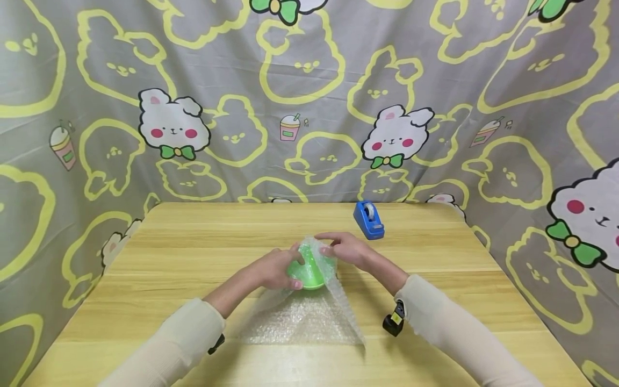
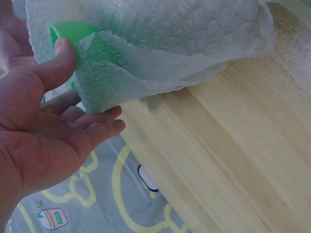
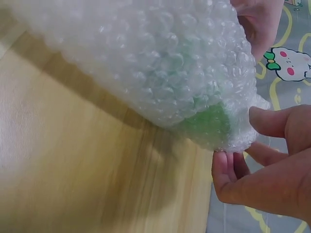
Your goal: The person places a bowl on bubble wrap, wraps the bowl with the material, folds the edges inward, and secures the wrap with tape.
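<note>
Your left hand (image 1: 276, 270) grips the green bowl-shaped piece (image 1: 311, 273) through its bubble wrap (image 1: 300, 322), while your right hand (image 1: 350, 250) pinches the wrap at the far side. Beneath them spreads a worktop (image 1: 193, 236) of pale, wood-grained boards, enclosed by a grey curtain (image 1: 309, 48) printed with yellow outlines, white rabbits in green bows and pink drink cups. Near the back edge, beyond your right hand, stands a blue tape dispenser (image 1: 369, 220) with a roll in it. You have the green piece near the middle of the worktop, smooth and bright, its curved rim showing where the wrap parts; clear bubbles cover its sides, and a loose sheet trails toward you. Both your forearms reach forward and inward in cream sleeves (image 1: 191, 328). Your left thumb lies on the green rim, fingers outside the wrap; your right thumb and fingers take the wrap's edge from opposite faces.
</note>
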`<state>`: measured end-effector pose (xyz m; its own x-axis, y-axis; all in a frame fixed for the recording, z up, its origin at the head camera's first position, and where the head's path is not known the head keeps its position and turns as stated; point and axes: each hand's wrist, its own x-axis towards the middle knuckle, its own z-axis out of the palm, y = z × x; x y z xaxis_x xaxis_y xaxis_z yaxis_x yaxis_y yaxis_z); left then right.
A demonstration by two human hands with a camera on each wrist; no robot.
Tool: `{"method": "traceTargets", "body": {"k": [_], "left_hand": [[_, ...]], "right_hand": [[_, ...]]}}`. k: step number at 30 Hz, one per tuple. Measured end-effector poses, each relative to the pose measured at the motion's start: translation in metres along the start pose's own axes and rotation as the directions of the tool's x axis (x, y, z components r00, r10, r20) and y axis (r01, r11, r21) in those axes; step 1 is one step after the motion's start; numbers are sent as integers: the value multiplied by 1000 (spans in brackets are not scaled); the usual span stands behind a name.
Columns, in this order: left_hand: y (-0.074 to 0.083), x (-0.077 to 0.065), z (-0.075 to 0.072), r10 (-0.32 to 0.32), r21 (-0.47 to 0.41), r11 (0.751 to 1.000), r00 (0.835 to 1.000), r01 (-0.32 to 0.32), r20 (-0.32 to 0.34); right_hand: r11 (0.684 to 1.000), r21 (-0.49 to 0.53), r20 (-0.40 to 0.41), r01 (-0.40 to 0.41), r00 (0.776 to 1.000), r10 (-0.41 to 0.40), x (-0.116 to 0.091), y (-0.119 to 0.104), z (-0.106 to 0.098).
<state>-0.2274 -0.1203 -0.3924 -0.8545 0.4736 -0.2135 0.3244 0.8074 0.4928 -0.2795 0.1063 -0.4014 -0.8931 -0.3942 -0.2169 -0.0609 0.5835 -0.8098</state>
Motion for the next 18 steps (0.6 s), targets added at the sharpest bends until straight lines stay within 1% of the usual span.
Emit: {"method": "traceTargets", "body": {"k": [3,8,11,18], "left_hand": [[0,0,0,-5,-4,1000,1000,5,-1],[0,0,0,-4,0,1000,1000,4,-2],[0,0,0,0,0,1000,1000,0,-3],[0,1,0,4,8,1000,1000,-4,-8]], "right_hand": [[1000,14,18,-12,1000,12,0,0,1],[998,60,-6,-26,1000,27,1,0,2],[996,88,-2,-31,999,32,2,1,3],[995,96,23,-24,1000,22,3,1,3]]}}
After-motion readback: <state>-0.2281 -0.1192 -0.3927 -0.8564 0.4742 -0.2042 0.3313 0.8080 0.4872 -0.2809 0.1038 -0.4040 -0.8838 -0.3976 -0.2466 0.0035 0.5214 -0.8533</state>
